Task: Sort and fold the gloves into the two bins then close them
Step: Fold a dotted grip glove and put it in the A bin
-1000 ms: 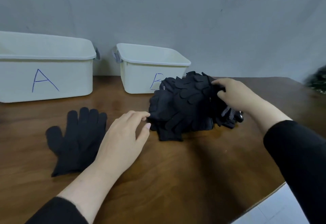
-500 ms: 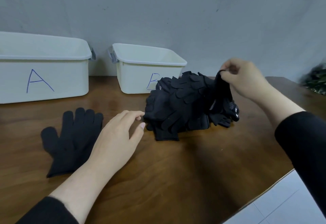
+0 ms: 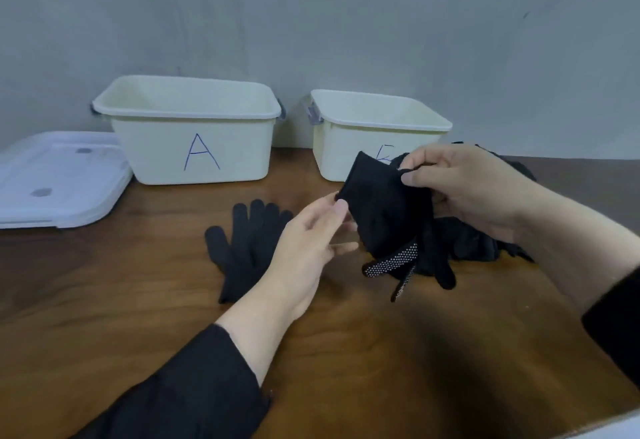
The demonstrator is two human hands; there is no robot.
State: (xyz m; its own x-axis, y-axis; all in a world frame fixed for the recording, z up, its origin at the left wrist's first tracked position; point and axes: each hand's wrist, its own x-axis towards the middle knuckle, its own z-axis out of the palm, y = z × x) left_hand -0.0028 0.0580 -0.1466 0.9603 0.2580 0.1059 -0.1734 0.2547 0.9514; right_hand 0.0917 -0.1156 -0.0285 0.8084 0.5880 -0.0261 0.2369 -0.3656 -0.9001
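Note:
A black glove with white grip dots (image 3: 389,217) hangs above the table, cuff up and fingers down. My right hand (image 3: 464,189) pinches its cuff at the upper right. My left hand (image 3: 311,244) pinches the cuff's left corner between thumb and fingers. A plain black glove (image 3: 242,248) lies flat on the table, left of my left hand. The pile of black gloves (image 3: 467,238) lies behind and below my right hand, mostly hidden. Bin A (image 3: 194,130) and bin B (image 3: 367,130) stand open against the wall.
Stacked white lids (image 3: 59,175) lie at the far left beside bin A. The wooden table's front edge (image 3: 588,428) cuts across the lower right corner. A grey wall stands right behind the bins.
My right hand has lifted the dotted glove off the pile and brought it left. My left hand rose from the table and took the cuff. The view has swung left, showing the lids.

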